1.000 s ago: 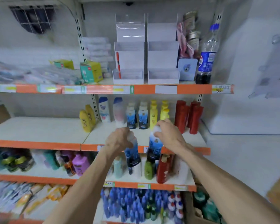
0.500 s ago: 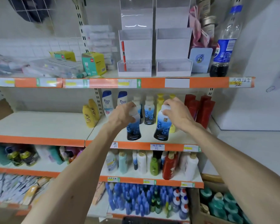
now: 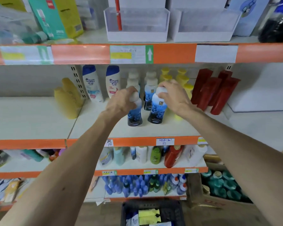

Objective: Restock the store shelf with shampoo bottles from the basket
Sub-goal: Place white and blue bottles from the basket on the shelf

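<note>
Two blue-and-white shampoo bottles stand on the middle shelf (image 3: 153,131). My left hand (image 3: 121,101) grips the white cap of the left bottle (image 3: 135,115). My right hand (image 3: 173,95) grips the cap of the right bottle (image 3: 156,110). Both bottles rest upright on the shelf board, in front of a row of matching bottles (image 3: 149,92). A dark basket (image 3: 153,212) at the bottom edge holds yellow and blue-and-white bottles.
White and blue bottles (image 3: 92,84), yellow bottles (image 3: 69,98) and red bottles (image 3: 216,92) share the middle shelf. The left half of that shelf is bare board. Lower shelves hold many bottles. A cardboard box with teal caps (image 3: 222,185) sits at the lower right.
Both hands have carried the two bottles up and forward onto the middle shelf, and the bottles now stand on the board. The camera has moved closer.
</note>
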